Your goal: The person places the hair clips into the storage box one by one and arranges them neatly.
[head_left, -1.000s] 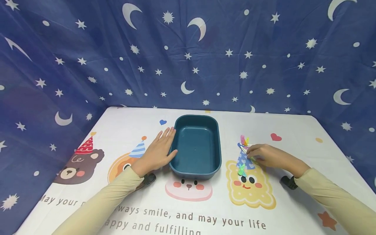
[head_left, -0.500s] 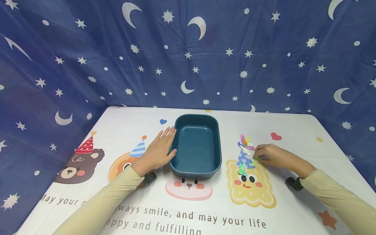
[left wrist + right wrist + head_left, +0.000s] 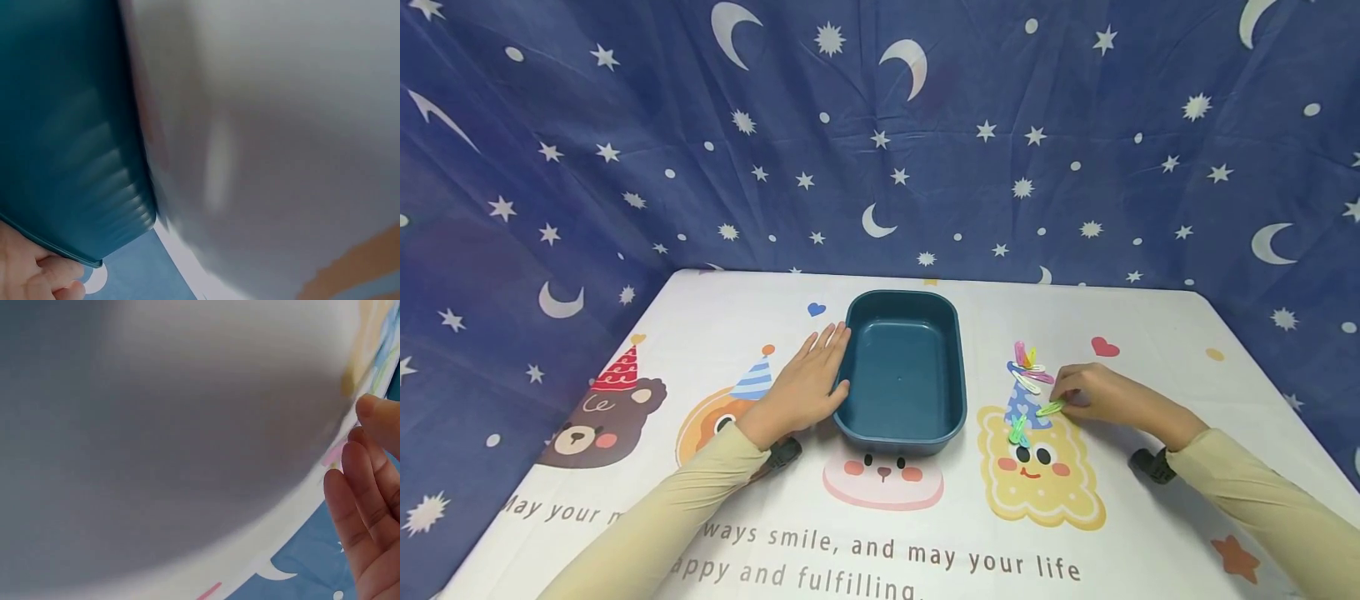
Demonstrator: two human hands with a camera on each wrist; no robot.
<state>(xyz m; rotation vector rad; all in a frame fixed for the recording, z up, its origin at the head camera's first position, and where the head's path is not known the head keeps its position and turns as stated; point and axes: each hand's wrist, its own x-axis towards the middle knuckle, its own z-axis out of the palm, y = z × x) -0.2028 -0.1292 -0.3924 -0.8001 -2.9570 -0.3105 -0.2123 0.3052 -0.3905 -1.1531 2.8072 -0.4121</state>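
Observation:
A deep teal plastic basin (image 3: 899, 375) stands in the middle of the table. My left hand (image 3: 801, 387) rests against its left rim with the fingers stretched out; in the left wrist view the fingertips (image 3: 59, 272) touch the rim. To the right of the basin, my right hand (image 3: 1093, 394) pinches one end of a yellow-green hair clip (image 3: 1050, 407) between thumb and fingers, low over the tablecloth. Left of that hand lie pink and white hair clips (image 3: 1036, 377), with a pink and an orange clip (image 3: 1028, 357) behind them. A green clip (image 3: 1017, 430) lies nearer, overlapping a blue one.
A white tablecloth (image 3: 737, 533) printed with cartoon animals, a biscuit figure and lettering covers the table. A dark blue cloth (image 3: 850, 150) with moons and stars hangs behind and at the sides. Each wrist wears a black device (image 3: 1152, 465).
My right hand has drawn back slightly to the right, uncovering the pink and white clips. The yellow-green clip at its fingertips has turned flatter. The left hand and basin stay put.

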